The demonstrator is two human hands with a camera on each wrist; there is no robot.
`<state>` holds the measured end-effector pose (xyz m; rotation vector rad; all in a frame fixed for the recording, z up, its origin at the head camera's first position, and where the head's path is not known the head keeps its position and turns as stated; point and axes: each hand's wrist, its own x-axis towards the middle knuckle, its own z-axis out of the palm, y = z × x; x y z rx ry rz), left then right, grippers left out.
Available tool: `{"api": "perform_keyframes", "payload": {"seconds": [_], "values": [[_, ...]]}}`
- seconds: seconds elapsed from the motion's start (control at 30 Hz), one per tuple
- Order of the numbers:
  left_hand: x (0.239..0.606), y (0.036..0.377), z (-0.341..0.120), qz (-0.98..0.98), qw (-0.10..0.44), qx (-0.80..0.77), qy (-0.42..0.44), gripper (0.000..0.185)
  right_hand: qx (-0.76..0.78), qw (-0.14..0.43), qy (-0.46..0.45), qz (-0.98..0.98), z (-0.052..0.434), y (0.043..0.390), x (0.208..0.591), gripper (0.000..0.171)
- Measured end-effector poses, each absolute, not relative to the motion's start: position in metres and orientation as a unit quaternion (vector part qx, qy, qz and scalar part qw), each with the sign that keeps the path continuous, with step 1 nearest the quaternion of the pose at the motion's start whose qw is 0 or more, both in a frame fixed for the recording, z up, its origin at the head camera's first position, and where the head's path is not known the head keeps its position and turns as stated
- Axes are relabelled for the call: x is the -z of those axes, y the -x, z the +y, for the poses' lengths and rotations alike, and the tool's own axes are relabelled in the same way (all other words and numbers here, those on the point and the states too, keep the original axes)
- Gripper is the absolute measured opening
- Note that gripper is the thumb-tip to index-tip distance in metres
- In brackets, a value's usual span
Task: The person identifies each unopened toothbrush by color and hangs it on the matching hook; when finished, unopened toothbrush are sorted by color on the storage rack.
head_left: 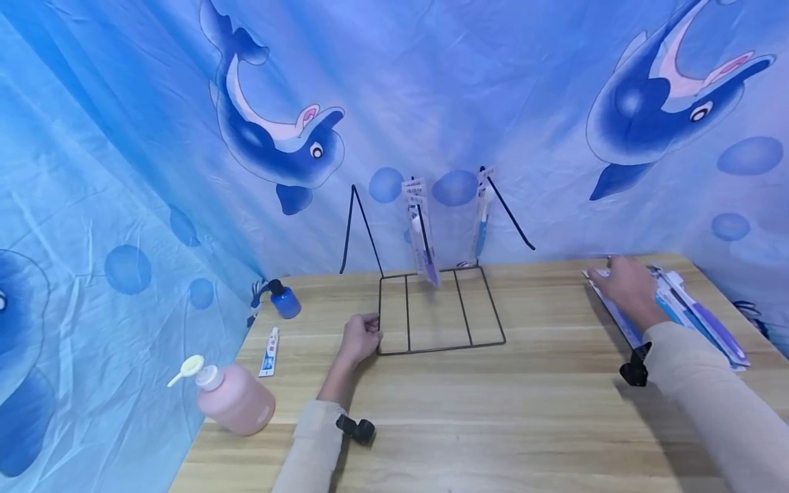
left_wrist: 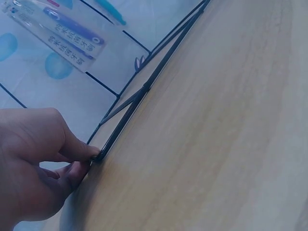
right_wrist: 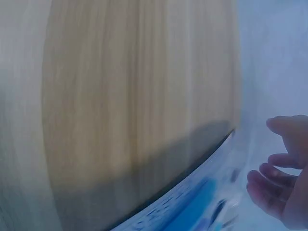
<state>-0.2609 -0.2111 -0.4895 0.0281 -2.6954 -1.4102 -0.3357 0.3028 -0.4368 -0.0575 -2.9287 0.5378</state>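
While our left hand (head_left: 359,337) pinches the wire rack (head_left: 440,311) corner | right hand (head_left: 622,284) relaxed, fingers on toothbrush packs (head_left: 696,311) by counter (head_left: 493,411) edge | middle bare.

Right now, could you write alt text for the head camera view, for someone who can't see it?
A person's left hand grips the corner of a black wire rack on a wooden table, while the right hand rests on packaged toothbrushes. Two more packs hang on the rack.
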Motion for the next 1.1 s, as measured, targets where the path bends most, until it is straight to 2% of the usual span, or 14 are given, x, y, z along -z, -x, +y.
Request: {"api": "perform_keyframes", "payload": {"seconds": [0.13, 0.33, 0.53, 0.67, 0.83, 1.1], "values": [[0.489, 0.260, -0.211, -0.883, 0.047, 0.466, -0.010, 0.047, -0.174, 0.039, 0.056, -0.982, 0.312, 0.337, 0.448, 0.044], [0.489, 0.257, -0.209, -0.886, 0.052, 0.461, -0.010, 0.046, -0.180, 0.016, 0.060, -0.982, 0.316, 0.336, 0.459, 0.040], [0.487, 0.258, -0.210, -0.888, 0.047, 0.458, -0.014, 0.047, -0.192, 0.029, 0.048, -0.980, 0.318, 0.339, 0.463, 0.030], [0.486, 0.260, -0.210, -0.888, 0.048, 0.457, -0.015, 0.047, -0.202, 0.057, 0.036, -0.977, 0.313, 0.340, 0.454, 0.029], [0.486, 0.260, -0.210, -0.886, 0.047, 0.461, -0.021, 0.048, -0.216, 0.097, 0.017, -0.971, 0.303, 0.337, 0.430, 0.028], [0.488, 0.258, -0.210, -0.887, 0.046, 0.459, -0.020, 0.047, -0.263, 0.125, -0.005, -0.957, 0.285, 0.320, 0.386, 0.029]]}}
